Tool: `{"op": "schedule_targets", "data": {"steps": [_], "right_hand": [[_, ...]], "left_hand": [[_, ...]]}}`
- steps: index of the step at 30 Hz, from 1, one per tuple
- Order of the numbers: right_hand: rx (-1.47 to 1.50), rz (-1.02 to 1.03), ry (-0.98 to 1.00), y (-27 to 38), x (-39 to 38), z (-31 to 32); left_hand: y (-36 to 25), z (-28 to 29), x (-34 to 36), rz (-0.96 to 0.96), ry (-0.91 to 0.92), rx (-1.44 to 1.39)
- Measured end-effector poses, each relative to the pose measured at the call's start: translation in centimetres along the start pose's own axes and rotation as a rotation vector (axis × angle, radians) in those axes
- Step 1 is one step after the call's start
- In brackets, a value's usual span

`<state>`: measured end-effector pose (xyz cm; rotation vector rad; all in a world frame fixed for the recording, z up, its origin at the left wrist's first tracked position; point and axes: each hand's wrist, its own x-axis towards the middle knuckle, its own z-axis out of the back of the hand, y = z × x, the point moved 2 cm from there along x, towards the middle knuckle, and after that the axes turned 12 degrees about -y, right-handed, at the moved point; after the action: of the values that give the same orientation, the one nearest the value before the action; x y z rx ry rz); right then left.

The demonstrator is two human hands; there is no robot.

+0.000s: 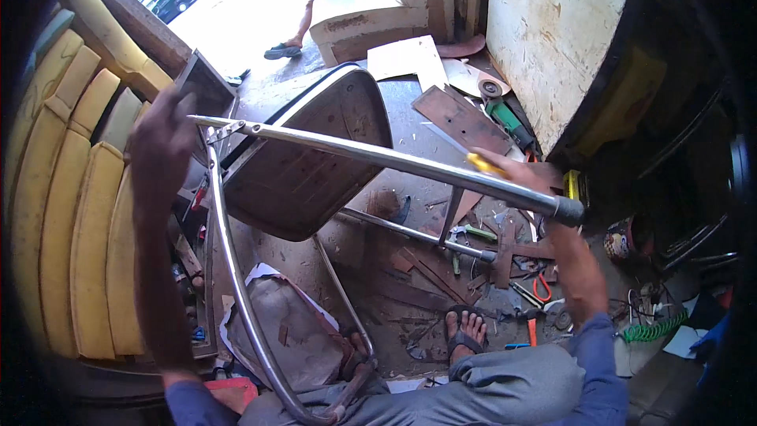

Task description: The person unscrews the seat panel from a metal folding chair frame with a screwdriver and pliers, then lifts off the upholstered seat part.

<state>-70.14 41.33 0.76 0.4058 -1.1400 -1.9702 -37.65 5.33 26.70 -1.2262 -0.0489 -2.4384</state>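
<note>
A folding chair with a chrome tube frame (pixel 339 146) lies tipped across my lap, its dark, worn seat panel (pixel 307 158) facing me. My left hand (pixel 164 138) is raised at the frame's upper left end, by the riveted joint; motion smears its fingers. Behind the upper tube, my right hand (pixel 522 173) is closed round a yellow-handled screwdriver (pixel 482 164), its thin shaft pointing up and left. The tube hides part of that hand. A dark rubber cap (pixel 569 211) covers the tube's right end.
Yellow padded cushions (pixel 55 213) stand at the left beside a tool box (pixel 206 300). A green grinder (pixel 509 122), orange-handled pliers (pixel 542 288), a hammer (pixel 532 327) and scraps litter the floor. Further back are a worn white sofa (pixel 371 12), another person's leg (pixel 302 28) and a large board (pixel 552 31).
</note>
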Motion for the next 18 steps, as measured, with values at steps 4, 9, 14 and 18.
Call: {"op": "schedule_targets", "data": {"steps": [4,9,14,18], "right_hand": [[0.237,-0.101,-0.056,6.1,5.7,-7.6],[0.437,-0.092,-0.21,8.6,7.2,-9.7],[0.444,-0.135,-0.183,10.8,7.2,-9.8],[0.451,-0.159,-0.15,9.9,7.2,-8.8]], "left_hand": [[-4.9,-12.7,6.0,-0.084,0.584,-0.14],[-6.5,-24.2,7.6,0.207,0.944,0.003],[-3.5,-24.4,4.7,0.345,0.697,-0.008],[-5.8,-24.3,4.5,0.352,0.784,-0.034]]}}
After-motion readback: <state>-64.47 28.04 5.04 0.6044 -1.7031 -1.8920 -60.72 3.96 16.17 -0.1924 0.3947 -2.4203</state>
